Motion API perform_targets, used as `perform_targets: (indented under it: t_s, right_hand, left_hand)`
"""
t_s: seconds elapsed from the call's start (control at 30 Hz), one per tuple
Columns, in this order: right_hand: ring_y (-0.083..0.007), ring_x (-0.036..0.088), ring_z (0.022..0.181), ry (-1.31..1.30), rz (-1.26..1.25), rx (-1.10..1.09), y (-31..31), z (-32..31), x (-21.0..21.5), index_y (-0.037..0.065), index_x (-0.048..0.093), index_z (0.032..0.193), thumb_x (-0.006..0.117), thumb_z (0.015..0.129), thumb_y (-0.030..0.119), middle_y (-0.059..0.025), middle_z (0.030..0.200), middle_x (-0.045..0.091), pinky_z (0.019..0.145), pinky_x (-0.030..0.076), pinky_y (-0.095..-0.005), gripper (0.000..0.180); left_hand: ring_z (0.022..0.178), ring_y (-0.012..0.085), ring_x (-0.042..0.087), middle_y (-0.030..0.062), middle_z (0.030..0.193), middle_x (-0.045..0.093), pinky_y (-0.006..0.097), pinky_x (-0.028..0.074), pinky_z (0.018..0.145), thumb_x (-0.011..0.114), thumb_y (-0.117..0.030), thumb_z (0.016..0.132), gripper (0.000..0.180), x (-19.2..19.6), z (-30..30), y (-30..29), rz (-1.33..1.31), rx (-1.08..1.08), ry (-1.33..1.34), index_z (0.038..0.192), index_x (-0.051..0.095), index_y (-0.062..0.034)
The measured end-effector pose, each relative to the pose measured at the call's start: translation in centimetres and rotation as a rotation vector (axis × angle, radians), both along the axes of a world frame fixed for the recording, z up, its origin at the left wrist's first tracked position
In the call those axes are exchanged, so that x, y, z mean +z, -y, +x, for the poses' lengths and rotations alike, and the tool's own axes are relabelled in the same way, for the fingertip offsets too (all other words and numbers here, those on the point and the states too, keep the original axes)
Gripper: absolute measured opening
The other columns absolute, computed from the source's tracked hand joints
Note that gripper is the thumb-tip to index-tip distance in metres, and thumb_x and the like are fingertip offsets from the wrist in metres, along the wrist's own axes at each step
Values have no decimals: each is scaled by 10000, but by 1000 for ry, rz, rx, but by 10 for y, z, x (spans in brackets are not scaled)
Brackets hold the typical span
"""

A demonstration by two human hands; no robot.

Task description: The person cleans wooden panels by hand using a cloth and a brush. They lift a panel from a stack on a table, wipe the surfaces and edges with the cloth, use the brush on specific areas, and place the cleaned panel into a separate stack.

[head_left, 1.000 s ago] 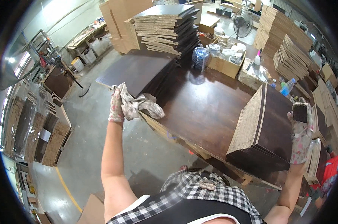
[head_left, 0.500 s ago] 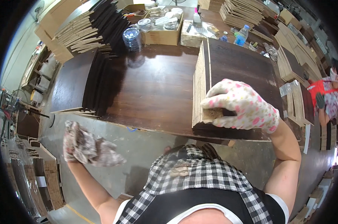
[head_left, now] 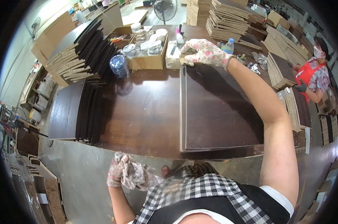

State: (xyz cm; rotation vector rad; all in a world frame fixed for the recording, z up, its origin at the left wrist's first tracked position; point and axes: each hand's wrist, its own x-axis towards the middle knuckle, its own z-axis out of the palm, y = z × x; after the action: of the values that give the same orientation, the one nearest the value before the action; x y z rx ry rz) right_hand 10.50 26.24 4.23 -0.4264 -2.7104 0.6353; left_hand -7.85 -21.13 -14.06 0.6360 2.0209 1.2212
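My right hand point(head_left: 208, 52), in a white glove with pink flowers, reaches to the far left corner of a dark brown board point(head_left: 223, 108). Its fingers are closed on a small tan block point(head_left: 185, 60), mostly hidden by the glove. The board lies flat on top of another on the brown table point(head_left: 142, 112), their pale edges to the left. Low in front of the table's near edge, my left hand point(head_left: 116, 172), gloved too, grips a crumpled, stained rag point(head_left: 137, 174) that hangs to the right.
Dark boards point(head_left: 66, 112) are stacked on the left, with more leaning behind them. A plastic jar point(head_left: 119, 66), a carton of supplies point(head_left: 150, 61) and a water bottle point(head_left: 228, 46) stand along the back. A co-worker point(head_left: 312, 74) in a red apron stands at right beside stacked panels point(head_left: 279, 72).
My right hand has moved with the tan block from the board's near left edge to its far corner. My left hand has shifted right and lower with the rag. The view has tilted up.
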Motion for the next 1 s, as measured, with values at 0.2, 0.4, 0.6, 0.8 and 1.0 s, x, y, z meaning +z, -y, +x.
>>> perform_targets:
  t_s: [0.2,0.4,0.6,0.8,1.0]
  right_hand:
    - [-98,649,797,49,-412,-46,-31,54,-1,14,674,1135,733,875,122,-31,894,689,737,534,-264,289]
    - [-121,661,823,33,-333,-246,-82,220,-4,2,666,1130,733,872,142,-68,952,714,745,553,-275,301]
    - [-137,647,935,-263,-363,-500,-49,266,-29,59,704,1133,786,856,255,-60,1026,711,875,511,-296,349]
    - [-139,648,999,-341,-399,-676,37,297,-44,22,678,1156,774,860,192,-75,1065,701,912,507,-308,355]
    - [-161,665,924,-443,-605,-705,194,346,-34,8,663,1148,764,822,84,-85,1028,682,863,526,-320,349]
  left_hand:
    - [745,118,529,-1,773,601,312,448,654,714,-342,903,312,9,30,-24,83,-26,108,832,641,-47]
    - [781,134,581,37,812,660,292,467,698,685,-388,926,388,9,47,-67,120,-265,157,883,702,-2]
    - [856,145,595,45,902,654,311,484,771,676,-303,937,287,-4,60,-95,67,-331,51,1019,675,-29]
    - [1035,200,611,85,1117,657,331,487,899,652,-246,925,363,-24,53,-111,201,-583,7,1200,626,-10]
    - [1050,205,590,37,1165,645,358,475,925,685,-418,923,529,-54,19,-110,-113,-607,-68,1279,583,-39]
